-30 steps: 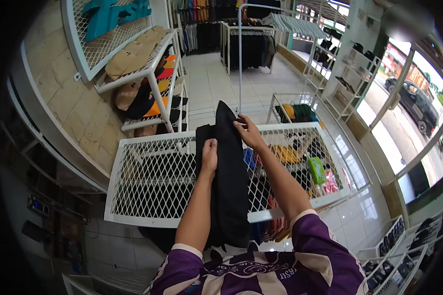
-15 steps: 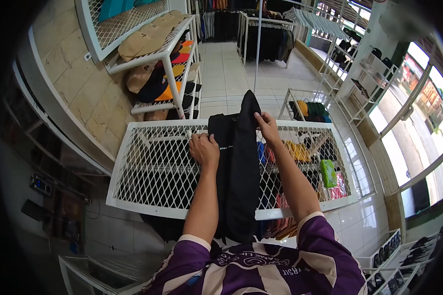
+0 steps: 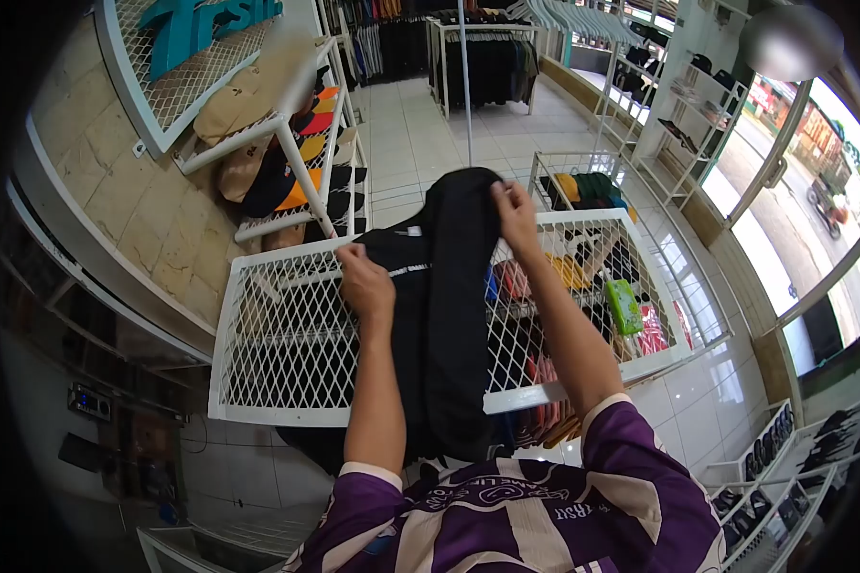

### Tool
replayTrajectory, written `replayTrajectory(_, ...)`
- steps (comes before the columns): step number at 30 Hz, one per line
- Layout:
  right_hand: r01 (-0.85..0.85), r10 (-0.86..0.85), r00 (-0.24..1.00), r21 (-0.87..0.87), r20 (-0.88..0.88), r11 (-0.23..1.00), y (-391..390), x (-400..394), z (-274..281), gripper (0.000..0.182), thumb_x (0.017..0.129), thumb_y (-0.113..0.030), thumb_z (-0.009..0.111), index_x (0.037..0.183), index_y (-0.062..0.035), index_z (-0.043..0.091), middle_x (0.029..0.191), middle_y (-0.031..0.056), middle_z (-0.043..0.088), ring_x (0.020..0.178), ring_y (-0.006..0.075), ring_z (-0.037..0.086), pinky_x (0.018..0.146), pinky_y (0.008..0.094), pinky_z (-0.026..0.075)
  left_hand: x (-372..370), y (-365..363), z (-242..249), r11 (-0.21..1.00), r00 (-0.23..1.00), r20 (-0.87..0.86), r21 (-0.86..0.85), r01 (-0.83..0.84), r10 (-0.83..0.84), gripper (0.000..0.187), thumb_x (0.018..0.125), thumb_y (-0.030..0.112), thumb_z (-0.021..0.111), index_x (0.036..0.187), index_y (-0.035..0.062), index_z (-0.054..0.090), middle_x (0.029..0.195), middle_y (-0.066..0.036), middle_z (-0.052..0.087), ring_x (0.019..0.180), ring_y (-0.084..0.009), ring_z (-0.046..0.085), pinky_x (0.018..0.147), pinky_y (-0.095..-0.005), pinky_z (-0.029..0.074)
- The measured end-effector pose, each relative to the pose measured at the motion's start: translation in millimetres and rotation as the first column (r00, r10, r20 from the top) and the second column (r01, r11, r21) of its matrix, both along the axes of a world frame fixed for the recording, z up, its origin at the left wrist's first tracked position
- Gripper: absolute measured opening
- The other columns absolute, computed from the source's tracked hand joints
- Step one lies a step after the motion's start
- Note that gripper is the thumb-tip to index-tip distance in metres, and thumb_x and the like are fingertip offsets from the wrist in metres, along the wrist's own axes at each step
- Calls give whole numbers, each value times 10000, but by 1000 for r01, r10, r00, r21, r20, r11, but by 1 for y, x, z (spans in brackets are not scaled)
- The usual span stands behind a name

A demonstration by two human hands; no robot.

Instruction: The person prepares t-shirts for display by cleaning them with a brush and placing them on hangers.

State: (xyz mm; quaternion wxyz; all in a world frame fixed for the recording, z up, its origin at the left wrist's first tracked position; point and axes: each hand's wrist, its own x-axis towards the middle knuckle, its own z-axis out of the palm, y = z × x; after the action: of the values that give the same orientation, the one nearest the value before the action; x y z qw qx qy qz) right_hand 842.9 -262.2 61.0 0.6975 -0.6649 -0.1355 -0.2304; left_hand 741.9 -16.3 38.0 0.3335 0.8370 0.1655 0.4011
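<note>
A black shirt (image 3: 411, 329) lies lengthwise over the white wire-mesh table (image 3: 287, 415), its lower end hanging off the near edge. A pale neck label and a line of white lettering show on it. Its right side is folded over in a long strip. At the upper left edge of the shirt, my left hand (image 3: 365, 285) is closed on the cloth. My right hand (image 3: 516, 218) pinches the raised far right corner of the folded strip, with the fingertips partly hidden.
A bright green packet (image 3: 624, 307) rests on the table's right side. Folded coloured clothes (image 3: 573, 272) show through the mesh. Left of the table stands a white rack with caps (image 3: 277, 181). Clothes racks (image 3: 483, 67) stand at the back, and a thin pole (image 3: 465, 95) rises beyond the table.
The shirt's far end has spread wider, with more of the neck label and lettering showing. My left hand has moved left and up, my right hand slightly up. The head view has shifted.
</note>
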Motion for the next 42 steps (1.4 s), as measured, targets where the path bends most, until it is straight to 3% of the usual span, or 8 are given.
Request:
replayTrajectory(6, 190, -203, 979, -530, 35, 827, -92, 20, 100, 384, 987, -390, 696, 1059, -18, 759, 903, 173, 761, 856, 285, 729, 777, 391, 549, -16, 54, 71, 994, 981, 188, 87, -71, 54, 90, 1080, 110, 483, 1154, 59, 489, 967, -263, 712, 903, -503, 692, 743, -567, 525)
replayTrajectory(13, 427, -432, 850, -875, 302, 229, -79, 34, 47, 436, 935, -391, 734, 1258, -99, 716, 1096, 213, 719, 1064, 378, 696, 973, 480, 530, -4, 58, 33, 943, 928, -368, 284, 173, -59, 307, 1059, 313, 583, 1201, 44, 622, 1040, -217, 707, 994, -427, 699, 842, -519, 536)
replayTrajectory(16, 264, -290, 953, -712, 89, 650, -73, -38, 33, 355, 940, -326, 729, 1199, -84, 701, 1095, 203, 710, 1056, 381, 688, 924, 452, 540, -86, 44, 33, 929, 887, -426, 224, 294, -178, 368, 1033, 373, 633, 1182, 38, 660, 1048, -178, 712, 968, -383, 702, 842, -493, 538)
replayTrajectory(32, -25, -243, 891, -576, -383, 817, -30, -203, -12, 362, 990, -362, 704, 935, -4, 701, 800, 144, 714, 768, 287, 718, 707, 455, 527, -245, 18, 4, 980, 902, -384, -92, 174, -196, 205, 1075, 217, 579, 1085, 13, 581, 931, -152, 645, 806, -326, 655, 746, -433, 508)
replayTrajectory(34, -73, 263, 763, 325, -590, 943, -29, -200, -7, 324, 1032, -311, 642, 1101, 1, 696, 1001, 118, 746, 866, 283, 741, 794, 414, 584, -246, 22, 1, 959, 921, -297, -203, 197, -252, 221, 1094, 233, 554, 1094, 11, 553, 906, -151, 617, 772, -287, 615, 730, -408, 493)
replayTrajectory(36, -96, 630, 635, 764, -446, 638, -42, -196, -23, 411, 1052, -283, 600, 1309, 37, 628, 1242, 153, 729, 1061, 281, 741, 974, 388, 602, -247, 26, -2, 895, 922, -201, -378, 237, -330, 266, 1135, 275, 488, 1102, 12, 502, 856, -114, 530, 725, -178, 472, 677, -348, 432)
replayTrajectory(40, -122, 717, 551, 809, -427, 576, -63, -193, -10, 522, 1030, -279, 658, 1418, 46, 533, 1198, 156, 742, 1015, 261, 752, 920, 365, 619, -243, 36, -10, 896, 950, -115, -381, 229, -292, 287, 1140, 298, 477, 1094, 17, 510, 826, -46, 463, 702, -119, 390, 628, -311, 371)
replayTrajectory(42, -77, 266, 817, 361, -511, 929, -69, -212, 35, 404, 994, -204, 722, 1307, 22, 602, 986, 94, 757, 805, 188, 744, 773, 276, 611, -248, 41, -4, 907, 952, -143, -370, 201, -270, 282, 1139, 294, 482, 1086, 18, 509, 809, -33, 445, 690, -114, 373, 619, -310, 363)
